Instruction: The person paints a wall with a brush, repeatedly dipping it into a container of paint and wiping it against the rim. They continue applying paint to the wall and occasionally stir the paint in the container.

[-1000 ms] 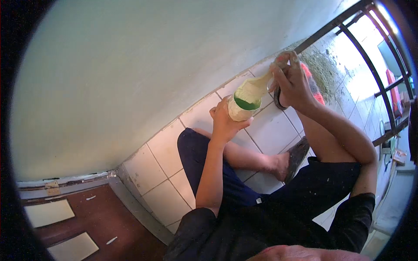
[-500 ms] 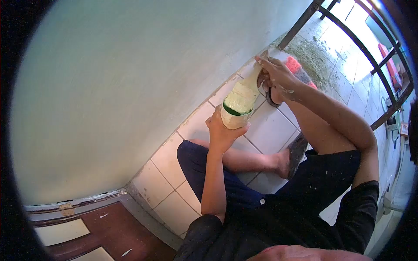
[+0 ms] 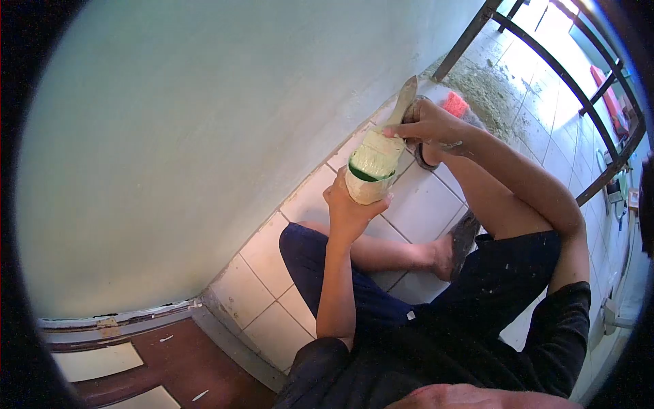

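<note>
A paint-smeared cup (image 3: pixel 368 192), green on the inside, is gripped from below by my left hand (image 3: pixel 351 213). Coated in pale paint, the bristles of a wide paintbrush (image 3: pixel 379 151) rest in the cup's mouth. My right hand (image 3: pixel 426 125) pinches the brush low, near where the handle meets the head, and the handle's tip sticks up past my fingers. How deep the bristles go, and how much paint the cup holds, I cannot tell.
A pale green wall (image 3: pixel 184 143) rises on the left above white floor tiles (image 3: pixel 276 327). A dark metal frame (image 3: pixel 548 58) stands at upper right, near grey rubble (image 3: pixel 487 95) and a red-and-grey fuzzy item (image 3: pixel 455 104). At lower left is a brown door (image 3: pixel 184 361).
My right hand has slid down the brush from the handle's end towards the bristles, baring the handle tip. The cup and my left hand have hardly moved.
</note>
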{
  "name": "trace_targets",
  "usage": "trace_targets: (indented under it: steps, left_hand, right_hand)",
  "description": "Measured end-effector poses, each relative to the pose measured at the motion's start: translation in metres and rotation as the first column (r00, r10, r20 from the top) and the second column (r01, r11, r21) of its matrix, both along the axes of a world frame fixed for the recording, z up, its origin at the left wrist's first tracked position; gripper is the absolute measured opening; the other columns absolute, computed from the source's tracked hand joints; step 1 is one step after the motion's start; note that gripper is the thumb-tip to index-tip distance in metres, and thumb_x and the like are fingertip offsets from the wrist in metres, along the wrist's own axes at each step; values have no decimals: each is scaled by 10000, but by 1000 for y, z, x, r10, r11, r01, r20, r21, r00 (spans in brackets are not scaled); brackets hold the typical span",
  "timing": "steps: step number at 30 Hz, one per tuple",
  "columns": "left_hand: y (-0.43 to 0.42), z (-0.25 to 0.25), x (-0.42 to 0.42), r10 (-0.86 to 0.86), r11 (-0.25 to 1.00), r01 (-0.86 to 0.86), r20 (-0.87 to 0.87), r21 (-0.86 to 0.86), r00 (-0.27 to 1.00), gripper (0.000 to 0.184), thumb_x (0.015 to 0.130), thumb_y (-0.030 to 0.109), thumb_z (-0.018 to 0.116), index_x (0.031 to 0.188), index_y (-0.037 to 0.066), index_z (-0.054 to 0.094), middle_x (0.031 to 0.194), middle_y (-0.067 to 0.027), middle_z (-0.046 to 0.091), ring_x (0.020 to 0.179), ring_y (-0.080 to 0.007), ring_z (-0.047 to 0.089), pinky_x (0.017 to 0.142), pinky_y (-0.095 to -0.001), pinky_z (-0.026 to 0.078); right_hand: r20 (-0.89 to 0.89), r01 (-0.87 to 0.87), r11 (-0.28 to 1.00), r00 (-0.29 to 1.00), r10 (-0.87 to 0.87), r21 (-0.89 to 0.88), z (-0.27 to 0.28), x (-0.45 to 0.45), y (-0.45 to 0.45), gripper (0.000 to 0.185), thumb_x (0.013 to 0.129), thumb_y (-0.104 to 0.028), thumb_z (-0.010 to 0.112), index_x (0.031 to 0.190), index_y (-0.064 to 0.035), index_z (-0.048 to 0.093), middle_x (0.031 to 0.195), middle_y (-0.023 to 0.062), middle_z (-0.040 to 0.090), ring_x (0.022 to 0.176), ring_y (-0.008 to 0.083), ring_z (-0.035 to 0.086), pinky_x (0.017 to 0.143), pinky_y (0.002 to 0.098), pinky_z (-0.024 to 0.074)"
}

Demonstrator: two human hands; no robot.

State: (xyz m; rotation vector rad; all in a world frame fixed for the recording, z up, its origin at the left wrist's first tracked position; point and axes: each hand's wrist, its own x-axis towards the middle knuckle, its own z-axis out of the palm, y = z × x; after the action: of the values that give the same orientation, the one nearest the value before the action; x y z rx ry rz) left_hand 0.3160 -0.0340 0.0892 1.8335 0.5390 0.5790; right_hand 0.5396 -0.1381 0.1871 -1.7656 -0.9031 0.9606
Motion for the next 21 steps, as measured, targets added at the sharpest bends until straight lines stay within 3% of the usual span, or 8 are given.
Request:
trace_targets:
  steps: [3,6,9,12,14,18,21]
  left_hand:
    - [-1,1,0,-7,1000,7,24,-14,1000,797,607,332,937,1258,48,575,1098,-122,730,1054,-312,681,1041,-475,372]
    - [-4,2,-1,-8,998,12,69,-61,998,782,609,323,935,1246,47,575,1071,-129,736,1031,-315,695,1029,-470,412]
    - [-4,5,0,5,993,5,89,-115,996,765,606,306,935,1227,42,575,1048,-134,740,1018,-313,705,1019,-456,439]
    - [-2,5,-2,12,993,3,118,-122,993,757,602,308,935,1207,33,573,1041,-140,741,1007,-320,711,995,-450,459]
    - [4,15,-7,-13,999,17,67,-52,998,755,599,307,932,1203,31,573,1044,-150,741,1011,-333,711,988,-451,465]
    - [13,30,-17,8,998,-2,100,-60,995,760,591,311,930,1203,35,575,1042,-151,741,1014,-348,706,989,-463,455]
    - [18,51,-27,34,997,-27,101,-71,994,769,588,318,928,1208,33,572,1058,-151,737,1039,-342,697,999,-472,437]
  right_hand:
    - [4,-26,998,1000,26,-54,13,-4,-1,378,854,-351,857,813,-1,719,660,17,615,592,101,565,546,266,427]
    - [-150,-8,998,989,18,68,16,-4,-4,359,857,-320,855,779,-2,707,656,9,603,589,101,548,556,266,422]
    - [-191,57,998,980,-60,-19,29,-6,-7,330,866,-295,847,801,-2,710,687,9,612,597,98,536,566,262,414]
    - [-237,53,998,970,-55,-17,21,-2,-6,299,890,-278,830,858,-4,714,768,23,646,664,109,587,596,271,460]
    - [-394,93,990,918,-44,106,17,-6,3,263,921,-241,799,918,9,717,848,43,682,744,131,645,684,285,530]
    - [-433,38,981,900,50,193,40,-14,26,242,953,-207,758,939,31,717,899,60,706,830,153,687,786,299,569]
    - [-420,-129,964,881,220,233,57,-12,38,274,975,-204,728,1017,65,706,972,80,723,889,160,704,851,320,582]
